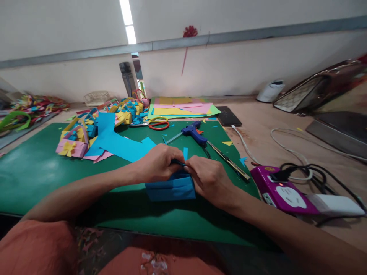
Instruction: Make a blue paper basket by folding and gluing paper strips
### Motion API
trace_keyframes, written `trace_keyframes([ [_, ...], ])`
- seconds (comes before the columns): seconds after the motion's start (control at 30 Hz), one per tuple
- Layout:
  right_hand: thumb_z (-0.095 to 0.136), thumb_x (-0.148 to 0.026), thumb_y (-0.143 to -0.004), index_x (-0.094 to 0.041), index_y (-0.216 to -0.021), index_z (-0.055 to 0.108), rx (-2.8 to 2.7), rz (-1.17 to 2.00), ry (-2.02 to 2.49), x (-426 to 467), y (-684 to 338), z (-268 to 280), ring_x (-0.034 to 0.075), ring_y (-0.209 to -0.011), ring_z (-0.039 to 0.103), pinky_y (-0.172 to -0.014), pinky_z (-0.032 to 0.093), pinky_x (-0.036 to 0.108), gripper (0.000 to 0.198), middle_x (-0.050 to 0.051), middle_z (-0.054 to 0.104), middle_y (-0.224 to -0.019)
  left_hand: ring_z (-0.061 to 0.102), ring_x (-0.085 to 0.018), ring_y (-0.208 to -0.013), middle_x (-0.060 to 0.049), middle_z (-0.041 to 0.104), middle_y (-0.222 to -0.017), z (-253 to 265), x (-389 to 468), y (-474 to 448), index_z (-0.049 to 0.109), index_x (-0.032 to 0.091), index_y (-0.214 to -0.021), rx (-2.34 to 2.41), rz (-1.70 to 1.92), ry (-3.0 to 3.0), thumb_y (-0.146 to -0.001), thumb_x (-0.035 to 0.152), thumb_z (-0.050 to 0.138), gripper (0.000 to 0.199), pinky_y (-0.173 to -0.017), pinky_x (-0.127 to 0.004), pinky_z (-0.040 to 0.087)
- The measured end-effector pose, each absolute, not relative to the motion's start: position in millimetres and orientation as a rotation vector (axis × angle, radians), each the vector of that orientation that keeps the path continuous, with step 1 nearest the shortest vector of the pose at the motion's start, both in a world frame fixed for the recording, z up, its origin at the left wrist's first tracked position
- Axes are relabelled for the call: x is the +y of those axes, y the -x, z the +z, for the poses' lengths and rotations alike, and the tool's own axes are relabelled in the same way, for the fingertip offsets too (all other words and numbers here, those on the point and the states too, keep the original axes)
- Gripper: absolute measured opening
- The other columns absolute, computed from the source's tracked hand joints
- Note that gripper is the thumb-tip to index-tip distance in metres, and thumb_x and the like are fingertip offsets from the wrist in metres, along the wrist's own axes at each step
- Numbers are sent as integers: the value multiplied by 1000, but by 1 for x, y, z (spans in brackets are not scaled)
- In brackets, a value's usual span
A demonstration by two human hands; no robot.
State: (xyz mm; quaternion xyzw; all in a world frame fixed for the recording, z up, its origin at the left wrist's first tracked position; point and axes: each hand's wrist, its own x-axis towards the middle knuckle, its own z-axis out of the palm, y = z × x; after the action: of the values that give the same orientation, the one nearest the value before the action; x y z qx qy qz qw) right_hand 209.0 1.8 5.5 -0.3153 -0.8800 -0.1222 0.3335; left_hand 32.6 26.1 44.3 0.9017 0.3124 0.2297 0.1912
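A small folded blue paper box (171, 190) sits on the green cutting mat near its front edge. From above, my left hand (160, 163) pinches the box's upper rim with curled fingers. At the right end, my right hand (210, 179) also grips the rim, and its thumb and fingertips meet those of the left hand. The fingertips partly hide the inside of the box. Beyond my left hand lie strips of blue paper (122, 145). A blue glue gun (195, 131) rests just past my hands, beside a utility knife (229, 161).
Finished paper baskets (74, 141) crowd the mat's back left. Scissors (157, 123) lie near coloured paper sheets (183, 107). A phone (229, 115) is charging at the back right. To the right are a purple power strip (282, 191) and loose cables; small paper scraps dot the mat.
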Motion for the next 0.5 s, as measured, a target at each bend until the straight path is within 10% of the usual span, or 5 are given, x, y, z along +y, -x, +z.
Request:
trace_keyframes([
  [0.5, 41, -16, -90, -17, -76, 51, -2250, -110, 845, 1, -210, 10, 13, -54, 49, -53, 36, 24, 17, 1, 53, -61, 58, -10, -62, -1, 66, -68, 49, 22, -32, 65, 14, -74, 890, 780, -2526, -74, 6, 57, 11, -55, -18, 39],
])
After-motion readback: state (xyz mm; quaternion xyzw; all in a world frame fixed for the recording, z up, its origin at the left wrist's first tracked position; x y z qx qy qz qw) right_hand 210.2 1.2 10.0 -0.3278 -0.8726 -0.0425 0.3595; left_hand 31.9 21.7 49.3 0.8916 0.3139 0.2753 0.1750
